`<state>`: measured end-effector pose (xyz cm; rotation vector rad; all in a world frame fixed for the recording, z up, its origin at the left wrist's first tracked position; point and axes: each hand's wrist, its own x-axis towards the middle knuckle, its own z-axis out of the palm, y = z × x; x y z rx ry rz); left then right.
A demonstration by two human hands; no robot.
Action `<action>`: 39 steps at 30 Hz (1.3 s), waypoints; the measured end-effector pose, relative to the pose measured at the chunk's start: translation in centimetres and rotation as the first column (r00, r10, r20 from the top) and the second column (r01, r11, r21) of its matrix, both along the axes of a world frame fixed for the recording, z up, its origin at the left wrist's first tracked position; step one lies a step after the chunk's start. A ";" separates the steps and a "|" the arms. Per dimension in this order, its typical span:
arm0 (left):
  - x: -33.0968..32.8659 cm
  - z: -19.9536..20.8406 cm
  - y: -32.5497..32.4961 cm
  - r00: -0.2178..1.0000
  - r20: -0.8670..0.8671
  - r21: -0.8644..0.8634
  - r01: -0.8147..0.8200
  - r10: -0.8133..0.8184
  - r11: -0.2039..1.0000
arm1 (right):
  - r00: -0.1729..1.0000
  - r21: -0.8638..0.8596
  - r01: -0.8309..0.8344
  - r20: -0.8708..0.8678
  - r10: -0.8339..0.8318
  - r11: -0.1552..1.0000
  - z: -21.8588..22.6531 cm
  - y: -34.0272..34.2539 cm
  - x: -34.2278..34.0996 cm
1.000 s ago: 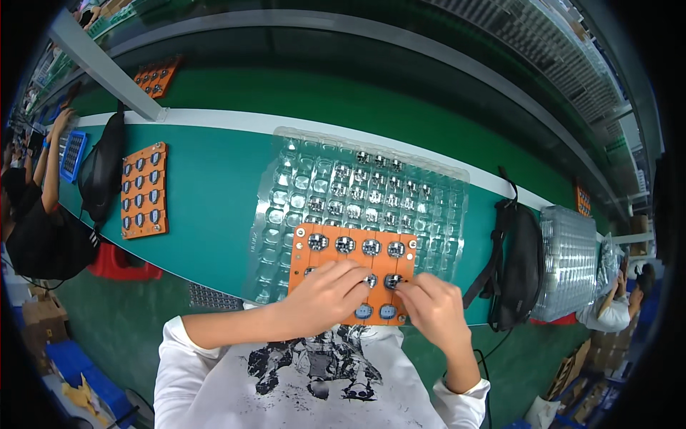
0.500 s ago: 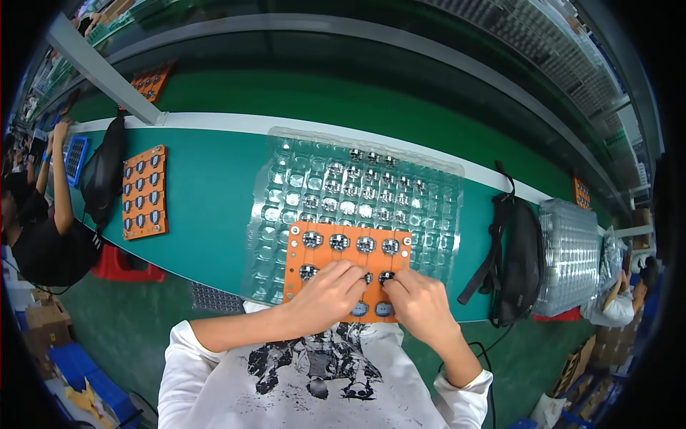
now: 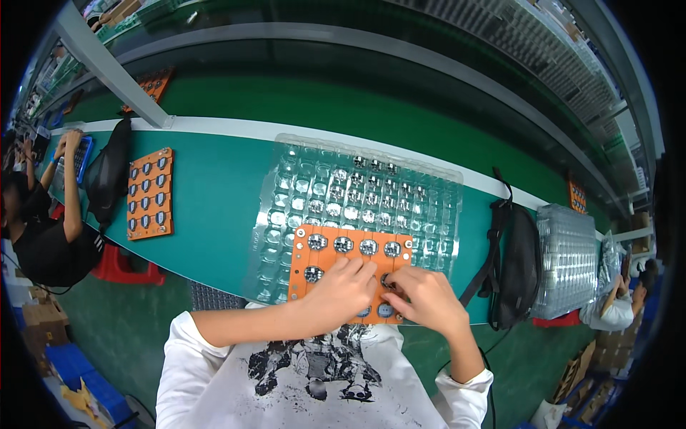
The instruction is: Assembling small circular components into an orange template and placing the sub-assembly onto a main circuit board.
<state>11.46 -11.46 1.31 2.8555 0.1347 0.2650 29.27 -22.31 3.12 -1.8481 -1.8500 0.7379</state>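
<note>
Fingers of the right hand (image 3: 425, 297) curl slightly apart at a round black component (image 3: 386, 281), grip unclear; left hand (image 3: 344, 289) curls, hold hidden. Orange rectangular board (image 3: 331, 258) overlaps the clear plastic tray (image 3: 303, 169) at six o'clock; tray lettering (image 3: 256, 239) illegible.

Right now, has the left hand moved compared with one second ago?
Yes, slightly to the right: judged against the orange board, the left hand has uncovered the second row's leftmost part.

at least four orange boards (image 3: 330, 255), two black bags (image 3: 518, 261), the wearer's two hands (image 3: 341, 293)
</note>
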 end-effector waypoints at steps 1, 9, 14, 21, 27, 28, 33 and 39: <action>0.0 0.0 -0.3 1.000 -0.018 0.042 -0.012 0.013 0.999 | 0.999 -0.050 0.021 -0.043 -0.023 0.999 0.3 0.2 0.5; 0.5 0.7 -0.5 0.995 -0.094 0.053 -0.035 0.040 0.998 | 0.921 0.266 0.354 0.067 -0.384 0.897 -2.0 5.7 7.1; -0.7 -0.9 -0.2 0.999 -0.009 -0.143 -0.049 0.048 0.989 | 0.855 0.222 0.318 0.354 -0.380 0.922 -5.3 7.9 8.8; -1.6 1.8 1.5 0.948 0.268 -0.329 -0.079 0.174 0.941 | 0.908 0.373 0.310 0.158 -0.389 0.874 -4.5 7.2 8.2; 0.8 0.7 11.2 0.928 0.204 -0.166 -0.282 0.313 0.945 | 0.914 0.434 0.319 0.095 -0.394 0.843 -2.2 7.0 7.3; 1.3 0.2 12.4 0.927 0.209 -0.163 -0.282 0.313 0.945 | 0.919 0.443 0.306 0.093 -0.382 0.843 -2.0 7.1 7.3; 2.9 -2.8 15.1 0.938 0.064 -0.115 -0.334 0.342 0.936 | 0.948 0.423 0.227 0.112 -0.299 0.877 -0.1 6.6 5.4; 3.0 -3.1 14.8 0.910 0.232 -0.099 -0.331 0.345 0.938 | 0.981 0.340 0.097 0.127 -0.147 0.935 2.3 3.4 1.7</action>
